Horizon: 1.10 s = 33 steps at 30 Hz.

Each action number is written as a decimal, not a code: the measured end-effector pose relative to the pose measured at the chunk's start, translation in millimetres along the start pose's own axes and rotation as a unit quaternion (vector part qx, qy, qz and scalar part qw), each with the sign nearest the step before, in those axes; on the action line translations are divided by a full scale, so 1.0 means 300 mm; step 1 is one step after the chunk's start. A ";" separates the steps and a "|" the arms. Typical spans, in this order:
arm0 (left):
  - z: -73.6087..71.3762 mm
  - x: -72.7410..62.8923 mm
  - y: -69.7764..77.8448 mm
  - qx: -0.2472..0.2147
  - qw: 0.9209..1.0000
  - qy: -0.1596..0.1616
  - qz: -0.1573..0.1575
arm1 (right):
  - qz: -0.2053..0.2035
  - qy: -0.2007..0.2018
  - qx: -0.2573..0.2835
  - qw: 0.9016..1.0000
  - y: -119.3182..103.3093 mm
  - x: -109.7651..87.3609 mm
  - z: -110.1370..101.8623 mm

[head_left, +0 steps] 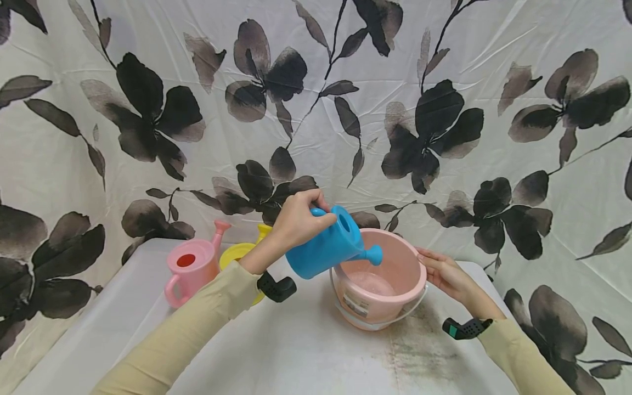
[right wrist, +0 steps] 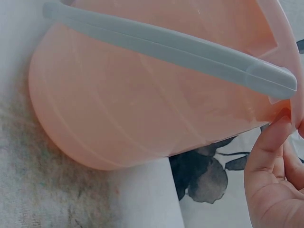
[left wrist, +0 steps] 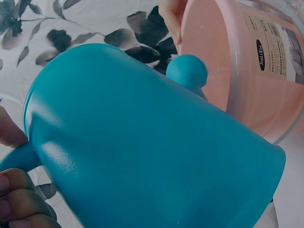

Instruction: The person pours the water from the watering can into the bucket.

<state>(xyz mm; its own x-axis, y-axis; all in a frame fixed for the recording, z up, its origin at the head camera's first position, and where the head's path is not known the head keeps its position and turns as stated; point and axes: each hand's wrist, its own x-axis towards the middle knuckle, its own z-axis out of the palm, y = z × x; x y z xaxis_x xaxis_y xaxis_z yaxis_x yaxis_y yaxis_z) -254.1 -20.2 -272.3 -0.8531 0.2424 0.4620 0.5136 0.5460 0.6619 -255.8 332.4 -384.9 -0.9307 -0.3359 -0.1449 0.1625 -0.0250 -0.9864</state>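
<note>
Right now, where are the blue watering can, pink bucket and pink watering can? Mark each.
Blue watering can [head_left: 321, 253]: head view, side of its body.
Pink bucket [right wrist: 142, 104]: right wrist view, outer wall.
Pink watering can [head_left: 199, 280]: head view, side of its body.

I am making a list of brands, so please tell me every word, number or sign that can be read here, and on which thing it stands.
"JiaLiXin": in the dark oval on the label of the pink bucket.
Other print on this label: too small and blurred to read.
No readable text shows on the blue watering can.
</note>
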 end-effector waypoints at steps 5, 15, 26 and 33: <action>0.001 0.003 0.004 0.001 1.000 -0.001 0.000 | -0.001 0.001 -0.003 1.000 -0.001 0.000 0.000; 0.004 0.009 0.013 0.010 1.000 -0.004 0.006 | -0.004 -0.001 0.005 1.000 0.004 0.005 -0.002; 0.005 0.006 0.013 0.010 1.000 -0.006 0.012 | -0.015 -0.008 -0.017 1.000 0.011 -0.011 -0.006; 0.007 0.007 0.015 0.009 1.000 -0.005 0.015 | -0.020 -0.016 -0.004 1.000 0.009 -0.012 -0.004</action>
<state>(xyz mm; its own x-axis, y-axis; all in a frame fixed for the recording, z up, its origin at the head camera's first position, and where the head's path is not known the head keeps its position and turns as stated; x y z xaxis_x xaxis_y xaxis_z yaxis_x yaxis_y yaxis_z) -253.6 -15.5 -269.6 -0.8378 0.2664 0.4765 0.5379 0.5520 0.6371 -252.5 334.6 -387.1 -0.9255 -0.3643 -0.1033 0.1228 -0.0307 -0.9920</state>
